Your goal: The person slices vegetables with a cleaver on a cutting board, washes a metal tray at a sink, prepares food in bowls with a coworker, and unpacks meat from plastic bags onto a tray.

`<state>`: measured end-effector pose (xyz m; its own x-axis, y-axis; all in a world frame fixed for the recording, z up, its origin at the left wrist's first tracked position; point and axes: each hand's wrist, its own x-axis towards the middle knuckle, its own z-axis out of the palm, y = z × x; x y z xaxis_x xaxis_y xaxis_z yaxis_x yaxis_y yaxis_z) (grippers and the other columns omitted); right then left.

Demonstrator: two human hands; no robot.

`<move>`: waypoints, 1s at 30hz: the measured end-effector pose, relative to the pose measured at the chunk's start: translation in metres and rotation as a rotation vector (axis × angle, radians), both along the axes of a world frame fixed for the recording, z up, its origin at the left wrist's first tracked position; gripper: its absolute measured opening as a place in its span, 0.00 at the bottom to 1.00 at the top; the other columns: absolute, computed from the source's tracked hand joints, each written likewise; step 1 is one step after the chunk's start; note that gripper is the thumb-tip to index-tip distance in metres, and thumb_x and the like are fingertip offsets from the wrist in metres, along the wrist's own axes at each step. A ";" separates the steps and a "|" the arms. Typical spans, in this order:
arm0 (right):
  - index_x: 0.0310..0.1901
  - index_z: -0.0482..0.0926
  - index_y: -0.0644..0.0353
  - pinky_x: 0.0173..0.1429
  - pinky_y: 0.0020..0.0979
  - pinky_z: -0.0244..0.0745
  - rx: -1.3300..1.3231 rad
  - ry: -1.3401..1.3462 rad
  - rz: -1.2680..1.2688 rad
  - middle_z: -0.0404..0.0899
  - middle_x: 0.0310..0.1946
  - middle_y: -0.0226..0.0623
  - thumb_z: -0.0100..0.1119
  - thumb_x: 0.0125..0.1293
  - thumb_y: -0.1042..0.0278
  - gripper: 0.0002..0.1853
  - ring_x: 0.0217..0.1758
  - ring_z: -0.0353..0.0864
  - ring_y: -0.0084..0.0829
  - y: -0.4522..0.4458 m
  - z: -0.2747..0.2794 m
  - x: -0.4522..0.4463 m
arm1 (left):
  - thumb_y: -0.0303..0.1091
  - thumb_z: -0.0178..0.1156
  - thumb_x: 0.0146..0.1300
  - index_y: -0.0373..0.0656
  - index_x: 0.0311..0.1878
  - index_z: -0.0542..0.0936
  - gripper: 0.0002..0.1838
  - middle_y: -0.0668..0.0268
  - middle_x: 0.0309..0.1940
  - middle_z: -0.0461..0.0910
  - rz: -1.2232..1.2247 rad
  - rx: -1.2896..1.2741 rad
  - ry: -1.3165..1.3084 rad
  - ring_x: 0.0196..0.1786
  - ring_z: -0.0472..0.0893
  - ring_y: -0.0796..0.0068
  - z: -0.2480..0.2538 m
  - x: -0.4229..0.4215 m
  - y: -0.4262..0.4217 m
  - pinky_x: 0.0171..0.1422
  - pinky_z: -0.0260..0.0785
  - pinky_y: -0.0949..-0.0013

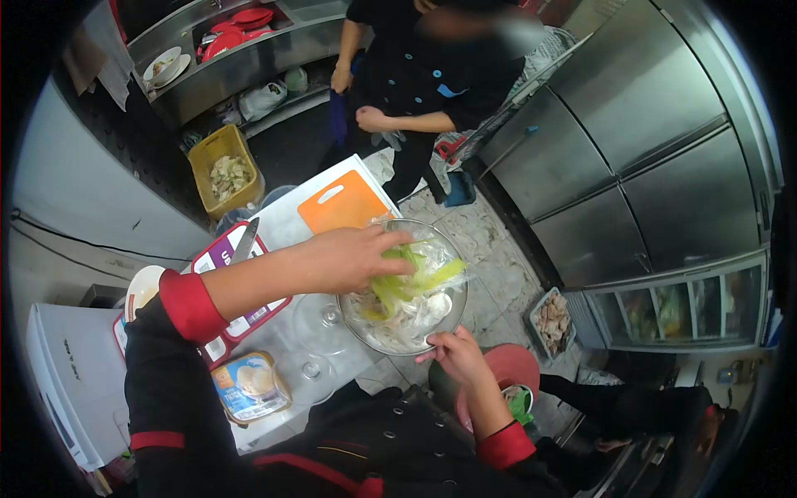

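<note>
Along the right, a bank of steel refrigerator doors (pixel 656 62), with a glass-fronted cooler (pixel 693 303) beneath in view. Across the top, a curved steel counter (pixel 290 48). In front of that counter, a co-worker (pixel 407 70) in dark clothing, facing this way, one hand held before the body.

Nearer, a white table (pixel 283 205), set at a slant. On the floor past its far edge, a yellow crate (pixel 198 162) with pale chopped food inside; over to the right, a tray of pale pieces (pixel 552 325).

Near the table's right edge, a round bowl (pixel 457 311), partly lined or covered with clear film (pixel 427 253); impossible to tell which. On the table, an orange board (pixel 349 199) just beyond the bowl, and a tub (pixel 251 386) with a printed lid nearer the body.

Over the bowl, the left hand (pixel 378 261), half curled, fingers among pale green strips (pixel 403 286); too hidden to tell how firmly gripped, if at all. At the near rim, the right hand (pixel 457 355), closed on the bowl's edge. Left of the board, a knife (pixel 246 239), blade showing, partly behind the left forearm.
</note>
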<state>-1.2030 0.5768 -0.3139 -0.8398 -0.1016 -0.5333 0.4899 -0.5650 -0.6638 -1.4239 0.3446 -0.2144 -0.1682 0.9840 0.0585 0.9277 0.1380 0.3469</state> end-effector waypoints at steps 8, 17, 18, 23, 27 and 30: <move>0.59 0.73 0.67 0.45 0.46 0.86 -0.025 0.023 -0.013 0.81 0.52 0.44 0.52 0.66 0.80 0.19 0.48 0.84 0.39 0.002 0.005 0.009 | 0.26 0.60 0.56 0.47 0.52 0.82 0.18 0.61 0.60 0.76 0.081 0.202 -0.352 0.55 0.81 0.60 0.022 0.004 -0.015 0.58 0.77 0.60; 0.60 0.71 0.68 0.47 0.46 0.86 -0.017 0.052 0.000 0.79 0.55 0.46 0.53 0.66 0.79 0.20 0.51 0.83 0.39 0.004 0.002 0.019 | 0.22 0.60 0.56 0.43 0.53 0.83 0.19 0.60 0.62 0.76 0.124 0.403 -0.297 0.53 0.83 0.59 0.054 0.018 -0.033 0.56 0.77 0.61; 0.60 0.71 0.68 0.47 0.46 0.86 -0.016 0.056 -0.012 0.80 0.54 0.46 0.53 0.66 0.79 0.20 0.51 0.83 0.38 0.002 0.005 0.018 | 0.23 0.61 0.56 0.43 0.51 0.83 0.18 0.59 0.61 0.77 0.132 0.424 -0.324 0.53 0.83 0.58 0.057 0.019 -0.036 0.56 0.77 0.61; 0.59 0.73 0.68 0.43 0.48 0.87 -0.068 0.080 -0.037 0.82 0.50 0.46 0.52 0.65 0.81 0.20 0.45 0.86 0.40 -0.002 0.008 0.016 | 0.23 0.63 0.55 0.43 0.46 0.84 0.14 0.57 0.62 0.76 0.134 0.276 -0.236 0.57 0.80 0.57 0.033 0.030 -0.045 0.59 0.76 0.61; 0.60 0.71 0.67 0.43 0.48 0.87 -0.073 0.085 -0.039 0.82 0.50 0.46 0.52 0.64 0.82 0.21 0.44 0.86 0.40 -0.004 0.009 0.011 | 0.24 0.66 0.54 0.45 0.43 0.85 0.12 0.59 0.67 0.70 0.146 0.250 -0.196 0.65 0.74 0.56 -0.009 0.039 -0.054 0.63 0.72 0.59; 0.62 0.70 0.67 0.47 0.47 0.86 -0.051 0.089 0.019 0.80 0.55 0.46 0.53 0.65 0.79 0.22 0.50 0.83 0.39 -0.006 0.010 0.005 | 0.24 0.66 0.53 0.45 0.42 0.85 0.12 0.59 0.66 0.71 0.243 0.305 -0.204 0.65 0.73 0.56 -0.008 0.037 -0.059 0.64 0.72 0.60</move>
